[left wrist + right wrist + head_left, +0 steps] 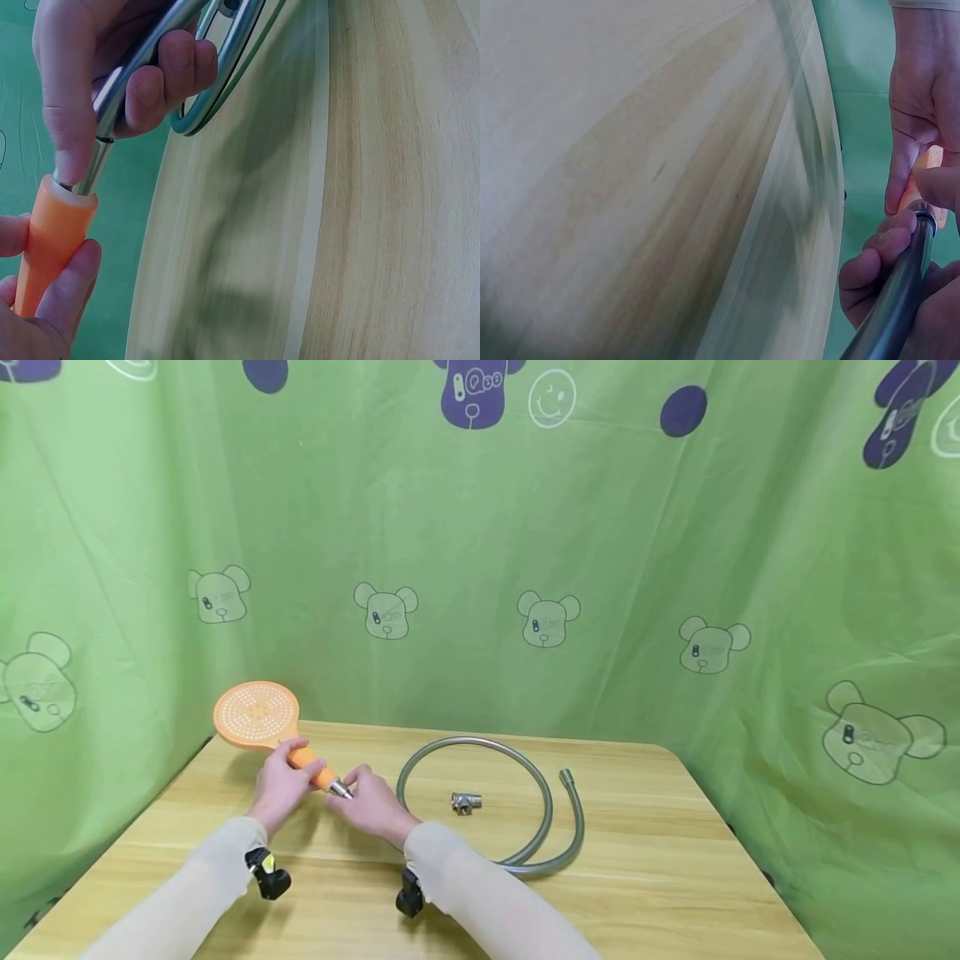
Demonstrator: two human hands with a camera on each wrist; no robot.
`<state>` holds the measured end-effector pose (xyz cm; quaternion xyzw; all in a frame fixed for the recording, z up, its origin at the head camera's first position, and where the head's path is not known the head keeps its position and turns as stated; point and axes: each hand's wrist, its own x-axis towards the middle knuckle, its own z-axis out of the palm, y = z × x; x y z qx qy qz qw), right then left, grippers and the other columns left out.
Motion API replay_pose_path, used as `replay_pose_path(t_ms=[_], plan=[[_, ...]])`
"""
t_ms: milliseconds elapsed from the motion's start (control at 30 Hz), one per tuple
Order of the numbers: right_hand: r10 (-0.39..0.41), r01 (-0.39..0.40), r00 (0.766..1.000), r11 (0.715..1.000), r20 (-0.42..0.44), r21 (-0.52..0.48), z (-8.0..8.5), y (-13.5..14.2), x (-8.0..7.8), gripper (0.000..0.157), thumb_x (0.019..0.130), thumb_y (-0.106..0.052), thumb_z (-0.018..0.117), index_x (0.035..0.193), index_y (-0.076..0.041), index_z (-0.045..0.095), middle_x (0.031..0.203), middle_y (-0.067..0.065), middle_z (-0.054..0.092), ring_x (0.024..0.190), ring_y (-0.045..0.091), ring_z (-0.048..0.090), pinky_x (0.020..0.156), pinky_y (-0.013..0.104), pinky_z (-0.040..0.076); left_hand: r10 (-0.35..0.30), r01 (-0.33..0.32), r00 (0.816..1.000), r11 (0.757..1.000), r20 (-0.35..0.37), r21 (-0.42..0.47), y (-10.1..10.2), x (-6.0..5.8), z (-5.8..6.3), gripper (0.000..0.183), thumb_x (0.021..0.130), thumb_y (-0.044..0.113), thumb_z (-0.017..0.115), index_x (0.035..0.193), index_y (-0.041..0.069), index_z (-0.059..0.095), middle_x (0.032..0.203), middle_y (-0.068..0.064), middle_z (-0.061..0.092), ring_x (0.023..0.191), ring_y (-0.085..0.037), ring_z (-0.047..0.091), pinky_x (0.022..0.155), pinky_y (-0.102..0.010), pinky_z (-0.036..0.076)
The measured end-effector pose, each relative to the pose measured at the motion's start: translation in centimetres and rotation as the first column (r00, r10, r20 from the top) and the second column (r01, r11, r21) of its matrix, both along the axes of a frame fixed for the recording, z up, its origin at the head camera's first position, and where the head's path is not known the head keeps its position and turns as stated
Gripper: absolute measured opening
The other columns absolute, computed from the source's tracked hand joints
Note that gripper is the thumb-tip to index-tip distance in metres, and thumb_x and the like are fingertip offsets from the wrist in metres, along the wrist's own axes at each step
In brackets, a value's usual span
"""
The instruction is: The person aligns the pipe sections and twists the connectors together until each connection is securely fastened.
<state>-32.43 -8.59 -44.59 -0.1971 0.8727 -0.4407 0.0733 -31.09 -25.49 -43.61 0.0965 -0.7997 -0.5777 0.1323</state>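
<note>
An orange shower head (257,713) with a round, perforated face is held above the table's left side. My left hand (279,783) grips its handle (56,232), thumb and fingers on either side. At the handle's lower end my right hand (369,803) holds the grey shower hose (896,300), fingers curled round it. The hose's metal end fitting (95,165) meets the handle's open end; how far it sits inside is hidden. From the right hand the hose (551,810) loops over the table to a free metal end (566,777).
A small metal tee valve (466,802) lies on the wooden table (637,893), inside the hose loop. Green printed curtains (465,527) hang behind and on both sides. Each sleeve carries a black wrist camera (268,873).
</note>
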Motion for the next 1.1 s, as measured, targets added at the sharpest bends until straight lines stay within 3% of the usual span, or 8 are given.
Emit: replay_pose_path(t_ms=[133, 333, 567, 833, 933, 1100], plan=[[0.001, -0.001, 1.000, 1.000, -0.018, -0.006, -0.04, 0.03, 0.06, 0.028, 0.090, -0.031, 0.074, 0.098, -0.017, 0.051, 0.069, -0.003, 0.052, 0.051, 0.009, 0.043, 0.042, 0.023, 0.034, -0.002, 0.002, 1.000, 1.000, 0.002, 0.006, -0.01, 0.03, 0.03, 0.059, 0.095, 0.011, 0.068, 0.147, 0.002, 0.043, 0.136, -0.030, 0.049, 0.098, -0.026, 0.066, 0.074, -0.021, 0.061], [0.026, -0.026, 0.999, 1.000, -0.032, 0.002, 0.08, 0.01, 0.16, 0.022, 0.097, -0.034, 0.065, 0.097, -0.013, 0.057, 0.070, -0.003, 0.054, 0.052, 0.008, 0.044, 0.042, 0.023, 0.035, 0.008, -0.008, 1.000, 1.000, 0.002, -0.018, -0.09, 0.16, 0.01, 0.058, 0.095, 0.011, 0.067, 0.146, 0.002, 0.044, 0.135, -0.030, 0.050, 0.096, -0.024, 0.067, 0.074, -0.021, 0.060], [0.053, -0.051, 0.997, 0.998, -0.058, 0.035, 0.26, -0.06, 0.09, 0.038, 0.105, -0.035, 0.049, 0.096, -0.006, 0.070, 0.064, -0.004, 0.052, 0.050, 0.009, 0.041, 0.042, 0.022, 0.033, 0.014, -0.014, 1.000, 1.000, 0.008, -0.028, -0.06, 0.29, -0.02, 0.058, 0.095, 0.011, 0.067, 0.147, 0.001, 0.043, 0.136, -0.031, 0.048, 0.100, -0.029, 0.066, 0.073, -0.020, 0.060], [0.030, -0.031, 0.999, 0.999, -0.033, -0.020, 0.37, -0.16, 0.14, 0.029, 0.107, -0.029, 0.040, 0.102, -0.008, 0.061, 0.071, -0.002, 0.058, 0.053, 0.009, 0.046, 0.042, 0.022, 0.037, 0.012, -0.011, 1.000, 0.999, 0.006, -0.046, 0.08, 0.15, 0.05, 0.057, 0.094, 0.013, 0.068, 0.146, 0.002, 0.045, 0.135, -0.030, 0.051, 0.093, -0.022, 0.067, 0.071, -0.021, 0.060], [0.018, -0.018, 1.000, 0.999, -0.021, -0.031, 0.40, -0.08, 0.19, 0.029, 0.106, -0.034, 0.045, 0.098, -0.010, 0.060, 0.071, -0.002, 0.059, 0.054, 0.010, 0.047, 0.044, 0.023, 0.038, 0.010, -0.010, 1.000, 0.999, 0.003, -0.041, 0.11, 0.14, 0.11, 0.058, 0.095, 0.013, 0.068, 0.146, 0.002, 0.045, 0.134, -0.030, 0.052, 0.095, -0.024, 0.066, 0.072, -0.021, 0.060], [0.020, -0.020, 1.000, 1.000, -0.011, -0.010, 0.41, 0.10, 0.22, 0.026, 0.096, -0.038, 0.066, 0.092, -0.013, 0.058, 0.070, -0.002, 0.056, 0.055, 0.010, 0.047, 0.044, 0.023, 0.038, 0.012, -0.012, 1.000, 0.999, 0.001, -0.034, 0.16, 0.26, 0.24, 0.057, 0.095, 0.013, 0.067, 0.146, 0.002, 0.044, 0.135, -0.030, 0.051, 0.102, -0.028, 0.065, 0.073, -0.020, 0.060]])
